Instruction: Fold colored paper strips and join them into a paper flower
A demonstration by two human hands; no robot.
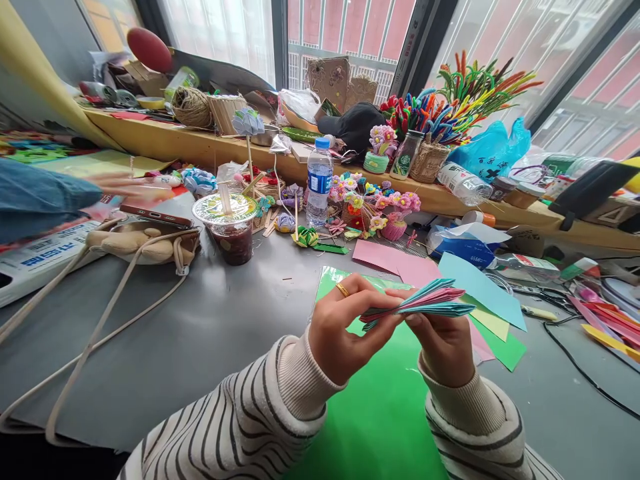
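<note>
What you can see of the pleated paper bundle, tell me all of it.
The pleated paper bundle is narrow, with sharp accordion folds in what looks like thin paper. At its right end, a pink layer sits between two light-blue ones, spreading slightly apart; pink and blue also show at the left end. It lies roughly level across the view, above the green sheet, pinched near its middle by the left hand and right hand, whose fingers hide part of it.
</note>
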